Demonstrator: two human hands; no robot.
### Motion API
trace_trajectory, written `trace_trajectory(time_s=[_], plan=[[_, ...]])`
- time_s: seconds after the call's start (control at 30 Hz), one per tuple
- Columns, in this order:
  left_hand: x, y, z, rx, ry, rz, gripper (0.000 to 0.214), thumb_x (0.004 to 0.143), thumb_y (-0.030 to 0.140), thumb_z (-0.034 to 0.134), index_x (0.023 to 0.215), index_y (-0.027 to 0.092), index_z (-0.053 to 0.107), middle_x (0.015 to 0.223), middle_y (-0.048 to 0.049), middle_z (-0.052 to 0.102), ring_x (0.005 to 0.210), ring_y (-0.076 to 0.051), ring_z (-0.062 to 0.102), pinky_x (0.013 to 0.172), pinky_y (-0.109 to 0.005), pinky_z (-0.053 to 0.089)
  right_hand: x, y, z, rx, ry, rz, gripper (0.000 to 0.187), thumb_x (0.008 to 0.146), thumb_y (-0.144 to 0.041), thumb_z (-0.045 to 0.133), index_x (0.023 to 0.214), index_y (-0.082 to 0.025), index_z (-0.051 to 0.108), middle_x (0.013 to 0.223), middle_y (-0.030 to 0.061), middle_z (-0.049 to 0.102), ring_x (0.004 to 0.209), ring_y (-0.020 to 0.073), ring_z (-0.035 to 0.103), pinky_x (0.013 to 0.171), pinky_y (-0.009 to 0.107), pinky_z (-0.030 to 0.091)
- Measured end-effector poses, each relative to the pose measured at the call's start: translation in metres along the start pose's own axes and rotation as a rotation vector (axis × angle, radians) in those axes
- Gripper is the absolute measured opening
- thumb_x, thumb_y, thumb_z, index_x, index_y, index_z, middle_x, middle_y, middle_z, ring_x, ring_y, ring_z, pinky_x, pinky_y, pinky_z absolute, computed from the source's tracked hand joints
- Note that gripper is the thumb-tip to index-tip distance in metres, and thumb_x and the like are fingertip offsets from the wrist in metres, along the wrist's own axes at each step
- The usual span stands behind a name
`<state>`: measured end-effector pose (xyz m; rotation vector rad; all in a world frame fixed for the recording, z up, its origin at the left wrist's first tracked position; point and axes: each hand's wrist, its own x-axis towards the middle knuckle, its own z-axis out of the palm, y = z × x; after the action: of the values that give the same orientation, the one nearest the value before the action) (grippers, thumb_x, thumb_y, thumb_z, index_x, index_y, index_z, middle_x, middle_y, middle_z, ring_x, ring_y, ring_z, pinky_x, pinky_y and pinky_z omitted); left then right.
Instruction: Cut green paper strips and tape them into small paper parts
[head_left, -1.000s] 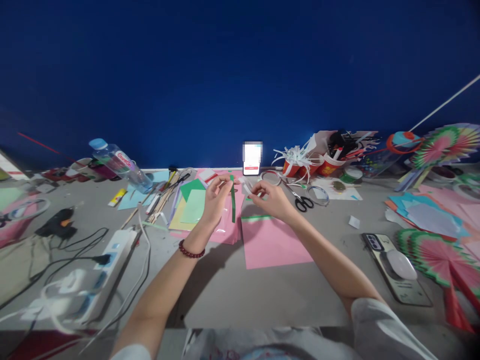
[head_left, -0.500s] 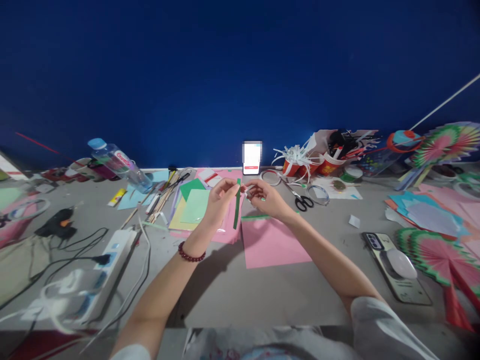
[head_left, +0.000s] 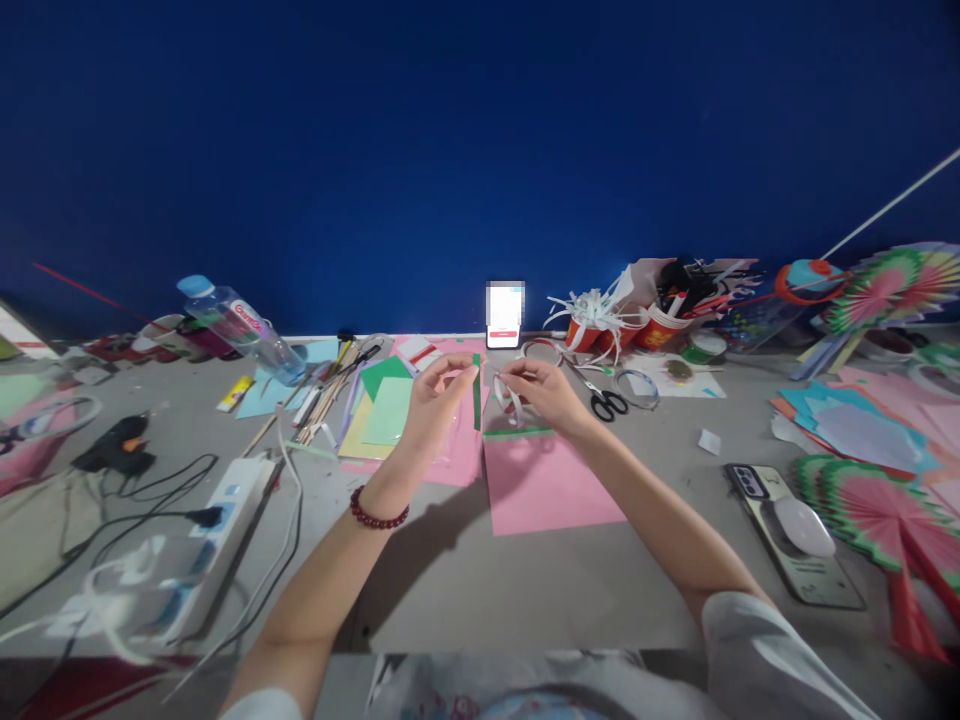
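Note:
My left hand point(head_left: 437, 398) pinches the top of a narrow green paper strip point(head_left: 476, 391), which hangs upright above the table. A bead bracelet point(head_left: 377, 513) circles that wrist. My right hand point(head_left: 541, 392) is closed on a small white ring, probably a roll of tape point(head_left: 510, 396), held just right of the strip. Below both hands lies a pink paper sheet point(head_left: 541, 482) with a green strip along its top edge.
Scissors point(head_left: 604, 399) and tape rings lie behind my right hand. A lit phone point(head_left: 504, 314) stands against the blue wall. Coloured paper sheets point(head_left: 382, 404), a water bottle point(head_left: 240, 328), a power strip point(head_left: 201, 540) with cables and a glue gun point(head_left: 112, 448) sit left; a phone point(head_left: 791, 532) and paper fans point(head_left: 874, 498) right.
The green strip has swung from tilted to upright and sits slightly higher. My right hand has drawn a little away from it, and the white ring now shows in its fingers.

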<state>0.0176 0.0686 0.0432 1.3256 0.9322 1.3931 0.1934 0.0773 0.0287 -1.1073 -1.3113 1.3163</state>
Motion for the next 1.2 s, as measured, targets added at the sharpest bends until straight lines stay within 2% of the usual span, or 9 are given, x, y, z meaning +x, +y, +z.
trace_trajectory(time_s=[0.1, 0.17, 0.33, 0.43, 0.53, 0.67, 0.83, 0.97, 1.2], plan=[[0.002, -0.003, 0.001, -0.009, 0.068, -0.003, 0.016, 0.073, 0.034, 0.074, 0.077, 0.021, 0.066, 0.095, -0.0028, 0.063, 0.073, -0.011, 0.056, 0.066, -0.024, 0.048, 0.002, -0.001, -0.006, 0.069, 0.049, 0.028, 0.029, 0.068, -0.043, 0.076, 0.075, -0.019, 0.062, 0.067, -0.0022, 0.062, 0.050, 0.0102, 0.058, 0.049, 0.024, 0.051], [0.004, -0.003, 0.001, -0.027, 0.127, -0.006, 0.018, 0.070, 0.035, 0.076, 0.077, 0.021, 0.067, 0.087, -0.0014, 0.062, 0.062, -0.008, 0.051, 0.058, -0.023, 0.046, 0.003, -0.003, -0.011, 0.153, 0.057, 0.049, 0.030, 0.067, -0.042, 0.078, 0.075, -0.019, 0.061, 0.069, -0.0010, 0.064, 0.053, 0.0103, 0.059, 0.048, 0.023, 0.052], [0.012, -0.002, -0.003, -0.065, 0.198, -0.058, 0.020, 0.065, 0.034, 0.080, 0.074, 0.019, 0.069, 0.060, 0.0034, 0.056, 0.046, -0.005, 0.040, 0.048, -0.020, 0.040, -0.003, -0.018, -0.020, 0.282, -0.067, 0.002, 0.030, 0.068, -0.039, 0.079, 0.067, -0.017, 0.059, 0.081, 0.0046, 0.068, 0.066, 0.0121, 0.063, 0.042, 0.017, 0.049], [0.014, -0.004, -0.004, -0.079, 0.218, -0.058, 0.023, 0.061, 0.033, 0.082, 0.073, 0.018, 0.069, 0.060, 0.0027, 0.059, 0.044, -0.004, 0.042, 0.047, -0.020, 0.041, -0.011, -0.029, -0.019, 0.331, -0.142, -0.041, 0.029, 0.070, -0.040, 0.077, 0.067, -0.017, 0.059, 0.084, 0.0052, 0.069, 0.068, 0.0127, 0.064, 0.040, 0.016, 0.048], [0.014, -0.006, -0.003, -0.076, 0.202, -0.069, 0.026, 0.059, 0.033, 0.083, 0.073, 0.017, 0.068, 0.064, -0.0004, 0.064, 0.050, -0.007, 0.052, 0.047, -0.020, 0.044, -0.019, -0.033, -0.014, 0.365, -0.231, -0.040, 0.026, 0.075, -0.039, 0.074, 0.071, -0.017, 0.061, 0.084, 0.0040, 0.069, 0.063, 0.0111, 0.064, 0.041, 0.017, 0.050], [0.009, -0.007, 0.001, -0.055, 0.159, -0.065, 0.026, 0.064, 0.035, 0.080, 0.077, 0.016, 0.068, 0.068, -0.0024, 0.067, 0.063, -0.013, 0.063, 0.051, -0.022, 0.049, -0.026, -0.033, -0.003, 0.273, -0.302, 0.010, 0.027, 0.077, -0.041, 0.072, 0.073, -0.016, 0.062, 0.072, 0.0020, 0.066, 0.058, 0.0100, 0.062, 0.047, 0.021, 0.055], [0.003, -0.003, 0.006, 0.000, 0.110, -0.099, 0.022, 0.066, 0.034, 0.077, 0.075, 0.016, 0.070, 0.064, -0.0014, 0.067, 0.056, -0.012, 0.062, 0.051, -0.023, 0.050, -0.030, -0.036, 0.008, 0.075, -0.209, 0.025, 0.031, 0.076, -0.046, 0.071, 0.075, -0.016, 0.063, 0.062, -0.0017, 0.060, 0.051, 0.0100, 0.060, 0.053, 0.026, 0.057], [-0.001, 0.003, 0.009, 0.051, 0.047, -0.133, 0.018, 0.066, 0.033, 0.075, 0.073, 0.016, 0.071, 0.065, -0.0023, 0.069, 0.058, -0.013, 0.063, 0.050, -0.022, 0.048, -0.030, -0.034, 0.011, 0.000, -0.126, -0.026, 0.032, 0.078, -0.048, 0.068, 0.075, -0.017, 0.062, 0.063, -0.0019, 0.058, 0.053, 0.0106, 0.060, 0.054, 0.027, 0.058], [-0.004, 0.004, 0.011, 0.062, 0.048, -0.150, 0.022, 0.068, 0.038, 0.074, 0.075, 0.017, 0.073, 0.072, -0.0045, 0.071, 0.062, -0.014, 0.064, 0.052, -0.023, 0.048, -0.029, -0.026, 0.011, -0.143, -0.026, -0.127, 0.024, 0.082, -0.041, 0.064, 0.076, -0.018, 0.063, 0.071, 0.0002, 0.062, 0.058, 0.0109, 0.063, 0.056, 0.024, 0.056]])
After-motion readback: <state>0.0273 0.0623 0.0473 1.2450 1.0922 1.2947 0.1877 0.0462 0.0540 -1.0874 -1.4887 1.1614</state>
